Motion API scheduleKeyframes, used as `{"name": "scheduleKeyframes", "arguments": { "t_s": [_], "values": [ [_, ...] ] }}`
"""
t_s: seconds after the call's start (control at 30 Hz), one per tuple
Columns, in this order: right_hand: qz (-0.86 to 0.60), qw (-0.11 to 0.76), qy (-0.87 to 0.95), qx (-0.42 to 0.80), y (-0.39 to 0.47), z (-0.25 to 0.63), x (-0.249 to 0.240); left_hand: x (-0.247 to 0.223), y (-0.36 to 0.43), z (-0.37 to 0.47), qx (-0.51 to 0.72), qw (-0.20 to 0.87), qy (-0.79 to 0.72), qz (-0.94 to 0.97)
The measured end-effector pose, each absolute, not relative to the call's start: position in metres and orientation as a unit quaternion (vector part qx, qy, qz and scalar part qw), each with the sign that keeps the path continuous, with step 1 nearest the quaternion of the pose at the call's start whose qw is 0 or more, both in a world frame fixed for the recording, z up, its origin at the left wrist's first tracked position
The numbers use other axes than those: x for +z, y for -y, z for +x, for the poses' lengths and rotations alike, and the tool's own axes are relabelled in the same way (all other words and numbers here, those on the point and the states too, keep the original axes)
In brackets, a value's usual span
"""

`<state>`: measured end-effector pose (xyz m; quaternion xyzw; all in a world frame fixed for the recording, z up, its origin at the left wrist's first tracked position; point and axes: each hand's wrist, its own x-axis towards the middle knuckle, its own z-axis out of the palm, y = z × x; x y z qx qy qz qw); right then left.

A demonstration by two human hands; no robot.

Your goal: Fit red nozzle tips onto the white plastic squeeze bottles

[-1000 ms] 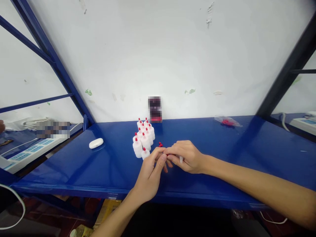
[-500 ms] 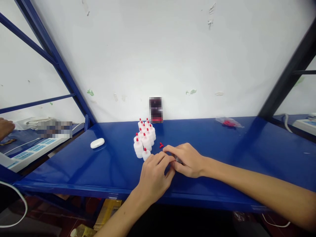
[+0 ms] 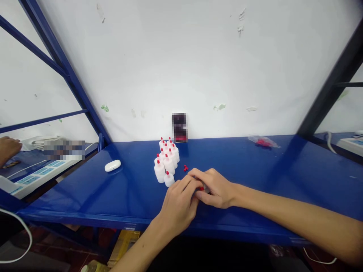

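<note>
My right hand (image 3: pixel 217 189) is closed round a small white bottle (image 3: pixel 207 188), mostly hidden by the fingers. Against it, my left hand (image 3: pixel 180 200) pinches at a red cap (image 3: pixel 201 188) on the bottle's left end. Several white bottles with red caps (image 3: pixel 169 165) stand in a cluster left of my hands. One shorter bottle (image 3: pixel 169 179) is at the near end of that cluster, close to my left fingers. A few loose red caps (image 3: pixel 185 167) lie on the blue table just beyond my hands.
The blue table (image 3: pixel 136 196) carries a white case (image 3: pixel 112 166) at left and a plastic bag of red caps (image 3: pixel 263 142) at back right. A pixelated dark object (image 3: pixel 179 127) stands by the wall. Beyond the left frame are a power strip (image 3: pixel 42 177) and another person's hand (image 3: pixel 10 149).
The red cap between my hands has come into view as my fingers shifted around it. The other person's hand at far left has moved slightly right.
</note>
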<state>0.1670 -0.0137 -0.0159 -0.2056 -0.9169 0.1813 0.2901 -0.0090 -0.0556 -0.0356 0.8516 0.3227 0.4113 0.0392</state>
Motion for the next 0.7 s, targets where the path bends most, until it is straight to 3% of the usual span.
{"name": "scheduleKeyframes", "arguments": {
  "t_s": [0.23, 0.33, 0.43, 0.53, 0.7],
  "values": [
    [-0.257, 0.314, 0.899, 0.167, 0.003, 0.174, -0.019, 0.001, 0.048, -0.044, 0.455, 0.008, -0.376, 0.807],
    [-0.388, 0.238, 0.888, 0.066, -0.004, 0.172, -0.019, 0.018, 0.044, -0.066, 0.474, -0.038, -0.406, 0.78],
    [-0.481, 0.126, 0.866, -0.052, -0.013, 0.17, -0.016, 0.025, 0.04, -0.082, 0.411, -0.085, -0.42, 0.805],
    [-0.478, 0.069, 0.872, -0.082, -0.02, 0.17, -0.012, 0.025, 0.036, -0.091, 0.336, -0.112, -0.409, 0.841],
    [-0.399, 0.06, 0.912, -0.077, -0.022, 0.17, -0.01, 0.017, 0.027, -0.096, 0.286, -0.138, -0.421, 0.85]
  ]
}}
